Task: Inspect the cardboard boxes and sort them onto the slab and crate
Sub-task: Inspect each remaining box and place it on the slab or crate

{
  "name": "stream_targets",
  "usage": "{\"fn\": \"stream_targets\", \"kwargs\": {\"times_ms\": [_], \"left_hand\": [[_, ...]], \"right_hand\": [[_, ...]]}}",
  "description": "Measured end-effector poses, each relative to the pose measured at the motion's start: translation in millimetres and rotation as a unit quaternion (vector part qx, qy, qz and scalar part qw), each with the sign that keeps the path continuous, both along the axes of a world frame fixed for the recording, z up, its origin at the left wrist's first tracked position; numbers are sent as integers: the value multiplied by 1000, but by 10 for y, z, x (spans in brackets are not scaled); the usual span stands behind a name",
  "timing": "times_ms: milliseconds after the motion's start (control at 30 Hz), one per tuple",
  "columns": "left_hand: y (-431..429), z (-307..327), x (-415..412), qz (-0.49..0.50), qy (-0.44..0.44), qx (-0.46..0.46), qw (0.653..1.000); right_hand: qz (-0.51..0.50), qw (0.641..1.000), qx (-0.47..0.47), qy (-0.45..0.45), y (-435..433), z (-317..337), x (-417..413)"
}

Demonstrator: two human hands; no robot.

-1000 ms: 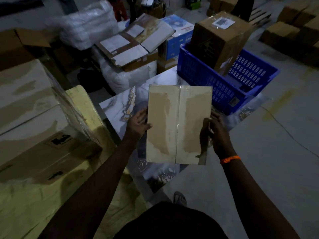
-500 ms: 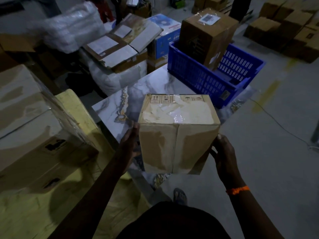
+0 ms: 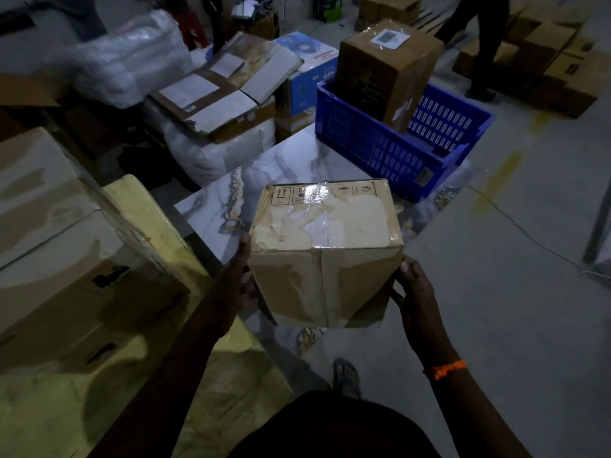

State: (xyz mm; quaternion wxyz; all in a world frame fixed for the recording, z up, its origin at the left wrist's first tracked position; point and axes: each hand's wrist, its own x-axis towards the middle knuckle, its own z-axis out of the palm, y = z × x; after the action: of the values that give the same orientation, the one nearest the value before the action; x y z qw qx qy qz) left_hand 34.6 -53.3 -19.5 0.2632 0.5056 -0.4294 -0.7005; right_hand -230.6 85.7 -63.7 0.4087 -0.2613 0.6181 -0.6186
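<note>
I hold a taped cardboard box [image 3: 325, 252] in the air over the near edge of the marble slab [image 3: 281, 166]. Its top face has torn label patches and handling symbols. My left hand [image 3: 236, 279] presses against the box's left side with the thumb at the top edge. My right hand [image 3: 413, 292] grips the lower right corner. Beyond the slab stands a blue crate [image 3: 380, 143], and a tall cardboard box [image 3: 386, 67] with a white label leans inside it.
Large taped cartons [image 3: 59, 242] and a yellow wrapped bundle [image 3: 158, 219] crowd my left. Flattened cardboard [image 3: 218, 90] lies on white sacks behind the slab. More cartons [image 3: 555, 57] and a standing person's legs [image 3: 479, 44] are at the far right. A thin cable [image 3: 529, 233] crosses the grey floor.
The box tipped from showing one taped face flat toward me to showing its labelled top, and sank lower. My hands shifted down its sides.
</note>
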Motion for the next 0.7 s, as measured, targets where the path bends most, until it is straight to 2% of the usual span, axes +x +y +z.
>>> {"fn": "stream_targets", "kwargs": {"times_ms": [67, 167, 367, 467, 567, 633, 700], "left_hand": [[-45, 11, 21, 7, -11, 10, 1000], [-110, -12, 18, 68, -21, 21, 997], [-105, -24, -45, 109, 3, 7, 994], [-174, -66, -84, 92, 6, -51, 994], [-222, -73, -138, 52, 37, -114, 991], [-244, -134, -139, 34, 19, -144, 989], [-265, -280, -113, 21, -21, -148, 989]], "right_hand": [[7, 1000, 4, 3, -19, 22, 54], [17, 1000, 0, 22, -74, 78, 126], [4, 999, -22, 40, -168, 89, 118], [-22, 999, -23, -7, -252, 150, 47], [-24, 999, -33, 6, -363, 227, -14], [-27, 999, -34, -26, -428, 163, -83], [-42, 999, -17, -21, -475, 95, -134]]}}
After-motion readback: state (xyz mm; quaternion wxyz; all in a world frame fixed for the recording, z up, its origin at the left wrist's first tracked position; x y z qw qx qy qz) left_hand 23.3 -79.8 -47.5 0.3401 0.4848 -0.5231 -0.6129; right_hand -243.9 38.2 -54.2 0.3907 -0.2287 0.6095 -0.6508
